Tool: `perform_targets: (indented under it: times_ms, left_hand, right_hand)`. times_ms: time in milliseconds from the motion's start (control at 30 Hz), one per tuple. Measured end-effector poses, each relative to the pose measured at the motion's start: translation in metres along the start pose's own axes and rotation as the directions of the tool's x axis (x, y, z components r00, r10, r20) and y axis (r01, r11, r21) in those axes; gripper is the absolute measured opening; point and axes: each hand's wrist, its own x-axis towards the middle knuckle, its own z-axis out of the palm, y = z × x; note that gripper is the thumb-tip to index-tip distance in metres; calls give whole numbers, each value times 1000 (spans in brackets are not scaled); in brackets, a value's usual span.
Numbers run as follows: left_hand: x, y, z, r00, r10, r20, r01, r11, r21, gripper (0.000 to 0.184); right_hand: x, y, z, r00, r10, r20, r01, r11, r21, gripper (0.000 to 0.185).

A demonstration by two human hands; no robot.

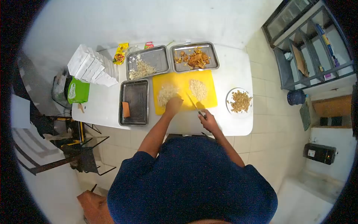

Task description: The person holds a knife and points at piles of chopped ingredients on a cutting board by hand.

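Observation:
On the yellow cutting board [184,80] lie two heaps of pale chopped food, a left pile [166,94] and a right pile [198,89]. My left hand [174,106] is closed at the lower right edge of the left pile; what its fingers hold, if anything, is hidden. My right hand [209,122] grips the dark handle of a knife [193,101]. Its blade slants up and left over the board, between the two piles, with the tip close to the board's middle. Whether the blade touches the board I cannot tell.
Behind the board stand a tray with pale bits [158,59] and a tray with orange-brown pieces [182,67]. A dark tray [134,93] with a reddish-brown block [126,109] is left. A plate of brown strips [229,98] sits right. White boxes [89,65] are stacked far left.

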Motion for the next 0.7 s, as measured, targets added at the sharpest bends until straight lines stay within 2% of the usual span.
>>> perform_targets:
  times_ms: [100, 167, 267, 300, 400, 500, 600, 700]
  left_hand:
    - [3, -6, -3, 992, -46, 119, 47, 999, -3, 26]
    - [1, -5, -5, 990, -81, 118, 86, 996, -35, 23]
    - [-2, 9, -15, 990, -104, 98, 110, 992, -62, 20]
    - [-3, 14, -20, 990, -108, 87, 113, 991, -66, 20]
    - [0, 23, -30, 964, -218, 151, 214, 976, 41, 16]
    - [-4, 6, -22, 990, -77, -119, 79, 997, 16, 18]
    - [5, -9, -28, 988, -110, -111, 116, 992, 53, 22]
    - [10, -17, -32, 973, -108, -203, 137, 982, 131, 27]
  right_hand:
    - [1, -10, 4, 997, 61, 43, -61, 998, -10, 45]
    - [3, -11, 5, 997, 62, 48, -60, 998, -30, 46]
    - [13, 11, 15, 999, -49, -15, 48, 996, -71, 40]
    - [15, 11, 15, 999, -37, -11, 36, 996, -76, 39]
    - [16, 2, 14, 1000, -12, 3, 12, 994, -108, 38]
    - [17, -4, 15, 1000, -9, 18, 11, 989, -145, 39]
    - [19, -7, 16, 1000, 0, 28, 4, 986, -169, 39]
    - [24, -8, 12, 995, 79, 60, -65, 976, -207, 42]
